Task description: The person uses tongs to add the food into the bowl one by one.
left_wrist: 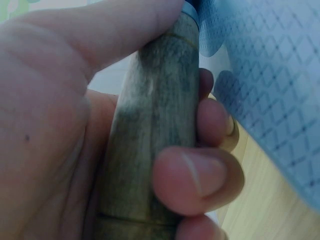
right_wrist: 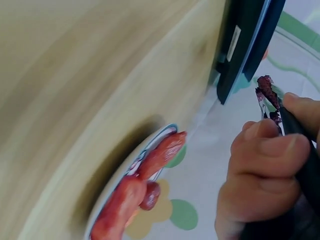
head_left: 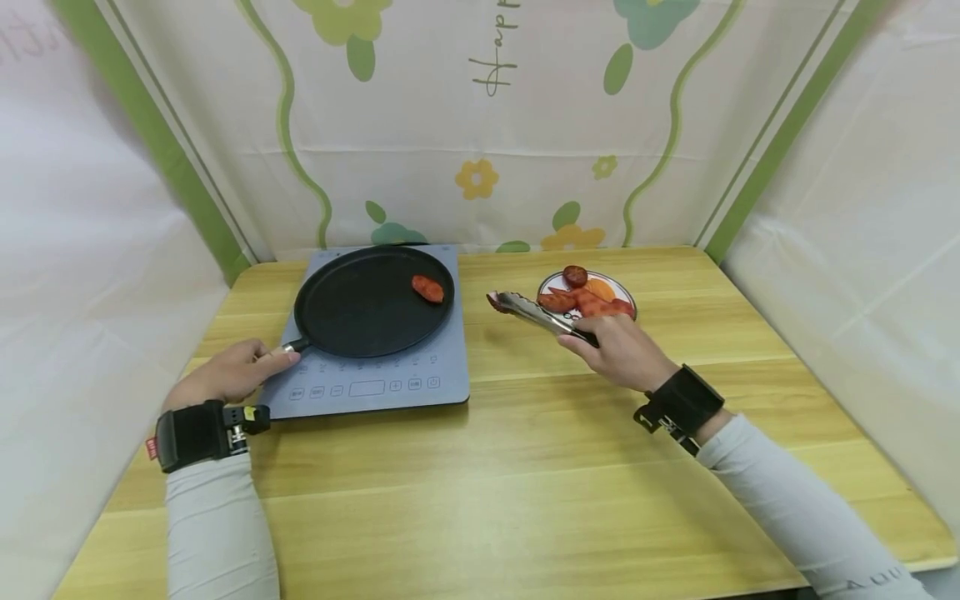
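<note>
My left hand [head_left: 228,371] grips the wooden handle [left_wrist: 152,115] of a flat black pan [head_left: 360,304], fingers and thumb wrapped round it. A reddish, elongated piece of sausage [head_left: 427,288] lies in the pan toward its right side. My right hand [head_left: 626,346] holds metal tongs [head_left: 528,310] with black grips, their tips pointing left over the table between pan and plate. A dark reddish food piece [right_wrist: 266,86] is pinched at the tips. Behind the tongs, a plate [right_wrist: 131,164] holds several red meat pieces, a dark round slice [head_left: 575,277] and an orange round item [head_left: 601,289].
The pan sits on a grey induction cooktop [head_left: 442,375] with touch controls along its front, at the left of the wooden table [head_left: 525,500]. A white curtain [head_left: 420,108] with flower prints hangs behind the table, and white fabric closes both sides.
</note>
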`<state>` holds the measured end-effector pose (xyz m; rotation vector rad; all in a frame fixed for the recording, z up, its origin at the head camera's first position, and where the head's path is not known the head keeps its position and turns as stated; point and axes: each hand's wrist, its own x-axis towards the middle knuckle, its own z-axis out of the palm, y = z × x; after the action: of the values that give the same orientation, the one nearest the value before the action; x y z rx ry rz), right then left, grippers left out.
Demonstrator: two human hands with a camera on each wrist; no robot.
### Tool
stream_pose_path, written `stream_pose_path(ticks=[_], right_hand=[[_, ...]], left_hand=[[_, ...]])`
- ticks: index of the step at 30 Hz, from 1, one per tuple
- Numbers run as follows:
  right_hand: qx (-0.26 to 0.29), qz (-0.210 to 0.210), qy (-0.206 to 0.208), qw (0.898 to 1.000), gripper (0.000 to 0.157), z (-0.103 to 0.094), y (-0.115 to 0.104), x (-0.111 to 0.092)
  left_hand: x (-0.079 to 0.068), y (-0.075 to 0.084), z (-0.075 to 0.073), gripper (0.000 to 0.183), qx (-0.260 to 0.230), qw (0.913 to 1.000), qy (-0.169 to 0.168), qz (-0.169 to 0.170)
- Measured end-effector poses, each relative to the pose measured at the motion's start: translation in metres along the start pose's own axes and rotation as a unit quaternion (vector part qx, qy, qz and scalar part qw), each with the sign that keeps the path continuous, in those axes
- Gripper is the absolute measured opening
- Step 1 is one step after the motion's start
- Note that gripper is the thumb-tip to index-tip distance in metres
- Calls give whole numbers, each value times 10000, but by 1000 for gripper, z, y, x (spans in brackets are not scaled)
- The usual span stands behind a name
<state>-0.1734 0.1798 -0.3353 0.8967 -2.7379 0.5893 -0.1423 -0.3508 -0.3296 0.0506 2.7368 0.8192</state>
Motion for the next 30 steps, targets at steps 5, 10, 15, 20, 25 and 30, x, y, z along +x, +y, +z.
stream_pose_path(ticks=[5, 10, 15, 20, 25, 30], right_hand=[[133, -41, -89, 9999, 24, 3, -12, 12], [265, -58, -132, 9995, 22, 5, -22, 23], [300, -73, -155, 9994, 25, 6, -30, 31], [313, -8, -268, 9992, 22, 10, -38, 41], [314, -74, -336, 9989, 24, 15, -47, 52], [126, -151, -312, 9993, 27, 22, -55, 62]], left_hand=[[1, -4, 1, 55, -7, 10000, -3, -56], [2, -5, 1, 55, 9, 10000, 14, 0], [2, -2, 0, 54, -32, 10000, -44, -34], [1, -1, -1, 53, 4, 10000, 19, 29], [2, -3, -1, 52, -64, 10000, 2, 66], [2, -3, -1, 52, -102, 9999, -21, 83]])
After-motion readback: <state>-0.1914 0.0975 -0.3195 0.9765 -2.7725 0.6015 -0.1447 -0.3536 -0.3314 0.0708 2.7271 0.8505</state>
